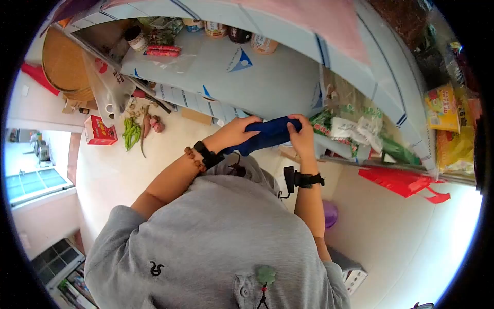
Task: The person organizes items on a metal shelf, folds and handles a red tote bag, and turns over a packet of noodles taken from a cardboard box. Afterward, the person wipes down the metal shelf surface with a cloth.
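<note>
Two hands in use: we are holding a blue cloth [271, 133] between our left hand [229, 135] and right hand [304, 136], just beside the shelf [278, 77]. Fingers and thumbs are pinching opposite ends, nearly closed, probably so the fabric is spanning the gap without sagging. Hidden fingertips: we are unable to tell their curl.

The soft fabric piece [270, 135] near centre is plain dark blue; the short-sleeved cotton shirt [216, 232] at six o'clock, grey with a black squiggle. Slender peppers [131, 134] at nine are bright green; the flat plastic item [393, 182] at three, red.
</note>
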{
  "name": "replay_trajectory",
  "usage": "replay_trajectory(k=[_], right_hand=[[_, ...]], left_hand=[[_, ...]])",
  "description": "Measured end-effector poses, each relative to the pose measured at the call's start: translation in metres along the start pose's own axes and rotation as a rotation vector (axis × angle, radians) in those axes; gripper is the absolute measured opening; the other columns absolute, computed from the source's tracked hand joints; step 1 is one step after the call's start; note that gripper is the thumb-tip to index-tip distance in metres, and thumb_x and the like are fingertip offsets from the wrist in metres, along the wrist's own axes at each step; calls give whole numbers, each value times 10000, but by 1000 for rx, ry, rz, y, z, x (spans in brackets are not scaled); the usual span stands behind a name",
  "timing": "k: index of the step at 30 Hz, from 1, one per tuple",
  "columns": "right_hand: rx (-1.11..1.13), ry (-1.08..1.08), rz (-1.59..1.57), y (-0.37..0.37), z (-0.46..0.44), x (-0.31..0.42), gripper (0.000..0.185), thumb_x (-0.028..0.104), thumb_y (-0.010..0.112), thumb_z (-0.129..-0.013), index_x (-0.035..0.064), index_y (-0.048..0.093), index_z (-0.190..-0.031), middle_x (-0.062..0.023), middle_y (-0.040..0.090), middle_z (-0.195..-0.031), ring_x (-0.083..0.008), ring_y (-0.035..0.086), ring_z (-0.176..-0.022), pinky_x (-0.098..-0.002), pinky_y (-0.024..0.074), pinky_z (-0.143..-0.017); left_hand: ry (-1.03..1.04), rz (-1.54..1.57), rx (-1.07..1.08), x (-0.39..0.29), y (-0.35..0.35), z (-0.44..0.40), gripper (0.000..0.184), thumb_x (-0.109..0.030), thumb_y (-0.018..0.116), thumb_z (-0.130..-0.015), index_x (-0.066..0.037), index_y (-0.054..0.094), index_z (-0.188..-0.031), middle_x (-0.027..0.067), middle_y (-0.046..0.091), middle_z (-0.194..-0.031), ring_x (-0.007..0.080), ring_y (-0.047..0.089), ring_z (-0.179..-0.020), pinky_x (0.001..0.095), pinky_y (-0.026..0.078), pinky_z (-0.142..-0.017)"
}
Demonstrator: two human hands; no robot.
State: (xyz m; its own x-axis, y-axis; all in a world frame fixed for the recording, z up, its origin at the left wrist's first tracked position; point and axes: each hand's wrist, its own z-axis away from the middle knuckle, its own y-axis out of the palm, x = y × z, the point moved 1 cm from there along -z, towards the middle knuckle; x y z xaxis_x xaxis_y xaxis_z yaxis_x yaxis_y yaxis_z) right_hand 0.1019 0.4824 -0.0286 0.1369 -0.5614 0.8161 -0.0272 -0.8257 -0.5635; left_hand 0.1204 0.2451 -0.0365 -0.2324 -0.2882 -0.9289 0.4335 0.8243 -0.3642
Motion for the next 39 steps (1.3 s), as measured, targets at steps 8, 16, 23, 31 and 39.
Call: replay_trajectory(k=[8,16,23,31,39], right_hand=[[-125,190,-178,103,50,31,186,27,656,-814,25,626,-997,-82,652,-923,-172,597,-863,-284,469,-774],[129,408,-174,193,125,87,389,80,709,-738,21,597,-1105,-134,641,-1020,-242,610,-946,-326,485,-830],[66,368,46,220,183,116,396,11,654,-712,11,583,-1101,-183,617,-1036,-331,596,-978,-380,476,-862],[-268,489,-182,258,290,145,291,39,622,-776,13,601,-1065,-223,624,-1009,-357,610,-938,-391,489,-810],[-475,669,-270,285,351,157,213,171,634,-867,0,624,-993,-194,660,-856,-301,638,-775,-371,498,-710]], left_hand=[[-200,-41,330,25,-89,42,245,-209,597,-924,-36,534,-1086,108,624,-699,158,561,-462,292,449,-464],[-244,-61,448,47,-136,105,268,-234,561,-940,-17,530,-1094,137,621,-712,194,574,-485,317,447,-482],[-213,-35,595,57,-126,166,212,-142,520,-913,-69,489,-1110,127,610,-704,200,580,-515,338,452,-505],[-231,-18,715,46,-105,257,300,-148,538,-905,-98,505,-1199,88,615,-723,151,565,-533,290,461,-532],[-265,-25,775,39,-109,303,244,-226,577,-923,-22,561,-1057,60,564,-653,131,516,-503,289,421,-493]])
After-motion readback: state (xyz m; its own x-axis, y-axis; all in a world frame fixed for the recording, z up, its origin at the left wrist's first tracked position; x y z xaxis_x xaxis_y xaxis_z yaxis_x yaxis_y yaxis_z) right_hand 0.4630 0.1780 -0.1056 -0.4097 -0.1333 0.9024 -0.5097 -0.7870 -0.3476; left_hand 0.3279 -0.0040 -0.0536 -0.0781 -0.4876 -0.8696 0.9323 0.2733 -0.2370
